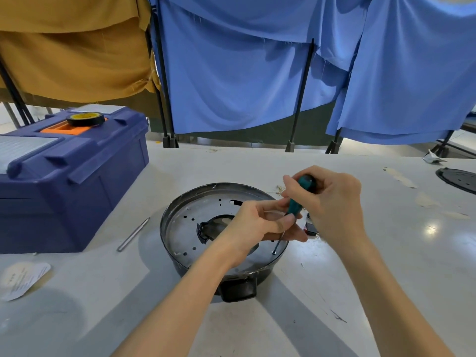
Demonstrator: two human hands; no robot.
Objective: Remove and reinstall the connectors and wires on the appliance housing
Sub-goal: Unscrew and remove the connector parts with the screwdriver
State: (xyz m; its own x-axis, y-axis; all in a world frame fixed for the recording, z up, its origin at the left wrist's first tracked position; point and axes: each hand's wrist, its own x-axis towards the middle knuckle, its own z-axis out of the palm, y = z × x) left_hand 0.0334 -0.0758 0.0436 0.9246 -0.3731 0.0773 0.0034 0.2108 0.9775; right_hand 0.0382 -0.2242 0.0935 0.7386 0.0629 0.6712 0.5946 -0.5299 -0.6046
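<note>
Left of the housing (177, 229) lie a rod (133, 234) and blue toolbox (77, 181)

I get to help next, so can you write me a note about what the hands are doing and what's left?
Right hand grips the top of the green screwdriver; left hand pinches it lower down, steadying it.
Its tip touches the upturned appliance housing near its right rim, on the table.
A small black and red part lies just right of the housing.
Done: unclear; no wires show. Left: probably finish this screw, then the connectors and wires.
</note>
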